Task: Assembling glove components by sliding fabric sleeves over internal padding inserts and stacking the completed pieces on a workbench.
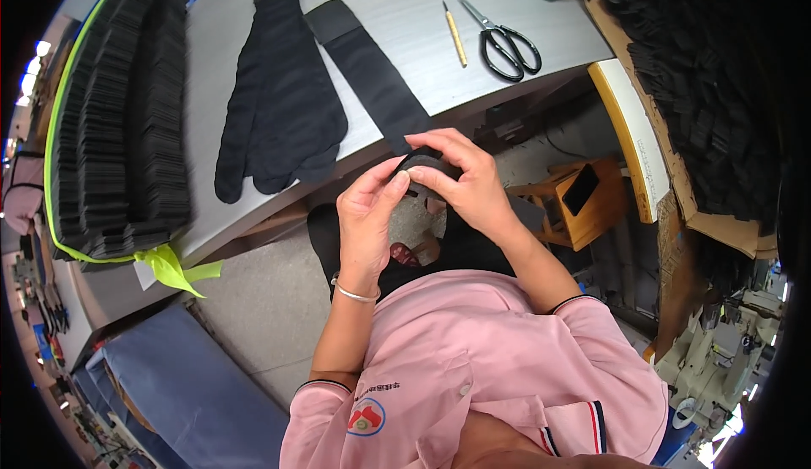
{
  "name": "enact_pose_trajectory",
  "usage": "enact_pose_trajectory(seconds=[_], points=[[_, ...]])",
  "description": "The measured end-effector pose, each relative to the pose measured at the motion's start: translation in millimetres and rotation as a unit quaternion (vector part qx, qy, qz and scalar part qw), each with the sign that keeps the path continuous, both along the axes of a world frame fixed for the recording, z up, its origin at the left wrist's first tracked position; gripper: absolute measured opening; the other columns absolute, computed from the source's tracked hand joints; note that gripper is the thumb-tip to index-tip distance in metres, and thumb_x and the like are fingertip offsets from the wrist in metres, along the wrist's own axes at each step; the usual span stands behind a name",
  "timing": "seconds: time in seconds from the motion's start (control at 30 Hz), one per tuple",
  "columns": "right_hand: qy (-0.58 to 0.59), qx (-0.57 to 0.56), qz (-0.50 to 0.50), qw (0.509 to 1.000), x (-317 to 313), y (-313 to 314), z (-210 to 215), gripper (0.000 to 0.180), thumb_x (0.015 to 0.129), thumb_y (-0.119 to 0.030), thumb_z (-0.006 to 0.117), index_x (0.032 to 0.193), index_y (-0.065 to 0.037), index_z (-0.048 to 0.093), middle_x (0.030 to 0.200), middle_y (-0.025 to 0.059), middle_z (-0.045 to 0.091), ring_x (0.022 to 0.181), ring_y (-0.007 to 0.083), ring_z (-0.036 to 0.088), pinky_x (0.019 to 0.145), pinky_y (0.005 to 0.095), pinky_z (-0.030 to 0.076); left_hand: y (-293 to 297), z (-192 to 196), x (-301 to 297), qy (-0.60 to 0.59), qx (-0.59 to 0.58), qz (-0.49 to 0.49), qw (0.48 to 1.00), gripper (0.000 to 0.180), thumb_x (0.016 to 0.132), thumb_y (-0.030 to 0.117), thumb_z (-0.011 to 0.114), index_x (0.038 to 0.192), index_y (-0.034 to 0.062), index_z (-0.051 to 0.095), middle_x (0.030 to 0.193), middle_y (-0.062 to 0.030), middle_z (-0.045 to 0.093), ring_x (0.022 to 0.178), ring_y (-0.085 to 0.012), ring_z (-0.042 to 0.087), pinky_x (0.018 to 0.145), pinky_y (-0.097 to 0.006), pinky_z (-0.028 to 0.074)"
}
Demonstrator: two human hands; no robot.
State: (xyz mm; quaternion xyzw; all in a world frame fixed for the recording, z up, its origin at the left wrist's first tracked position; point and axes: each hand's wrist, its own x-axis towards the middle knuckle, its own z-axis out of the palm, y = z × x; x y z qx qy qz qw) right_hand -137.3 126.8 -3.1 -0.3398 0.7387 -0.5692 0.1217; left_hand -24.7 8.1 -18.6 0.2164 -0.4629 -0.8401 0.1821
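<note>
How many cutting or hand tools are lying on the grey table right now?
2. The black-handled scissors lie near the table's far right edge, and a thin yellow-handled tool lies just left of them. Others may be hidden beyond the frame.

Matt black knit socks (283,89) lie on a smooth grey table (405,4) beside glossy metal scissors (507,42) with black handles.

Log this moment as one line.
left hand: grips black sock | right hand: grips same sock | scissors: on table
</note>
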Motion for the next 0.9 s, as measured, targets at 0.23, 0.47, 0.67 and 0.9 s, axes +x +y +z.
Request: enact_pose_trajectory(seconds=[0.23, 0.47, 0.67, 0.9], points=[[-0.118, 0.006, 0.017, 0.993, -1, 0, -9, 0.02, 0.088, -0.006, 0.073, 0.105, 0.001, 0.065, 0.089, 0.003, 0.067, 0.074, 0.0069, 0.064, 0.059, 0.0215, 0.053, -4, 0, -3, -0.025, -0.004, 0.018, 1.0, 0.032, 0.09, 0.001, 0.069, 0.121, -0.0032, 0.065, 0.107, -0.0075, 0.07, 0.094, -0.0091, 0.064, 0.084, -0.023, 0.051], [-0.162, 0.01, 0.023, 0.986, 0, -3, -8, 0.016, 0.09, -0.007, 0.071, 0.103, 0.001, 0.066, 0.084, 0.0025, 0.067, 0.074, 0.005, 0.062, 0.062, 0.0202, 0.05, 3, -7, -4, -0.004, -0.001, 0.049, 0.999, 0.034, 0.089, 0.0, 0.07, 0.123, -0.0037, 0.063, 0.106, -0.0077, 0.07, 0.094, -0.0099, 0.064, 0.088, -0.023, 0.051], [-0.172, 0.044, 0.058, 0.982, -6, 1, 0, 0.019, 0.085, -0.01, 0.075, 0.098, 0.001, 0.066, 0.084, 0.0021, 0.064, 0.076, 0.009, 0.062, 0.07, 0.025, 0.05, -11, -10, -2, -0.044, 0.035, 0.044, 0.997, 0.026, 0.095, 0.009, 0.066, 0.118, -0.0011, 0.064, 0.1, -0.0045, 0.069, 0.086, -0.009, 0.064, 0.078, -0.022, 0.051], [-0.03, -0.001, 0.089, 0.996, -11, 11, -4, 0.021, 0.081, -0.007, 0.076, 0.097, -0.001, 0.065, 0.089, 0.003, 0.06, 0.075, 0.008, 0.059, 0.065, 0.0251, 0.047, -20, -24, -7, 0.012, 0.161, -0.136, 0.977, 0.018, 0.096, 0.016, 0.066, 0.107, 0.0026, 0.065, 0.093, -0.0012, 0.067, 0.078, -0.0063, 0.059, 0.072, -0.02, 0.049]])
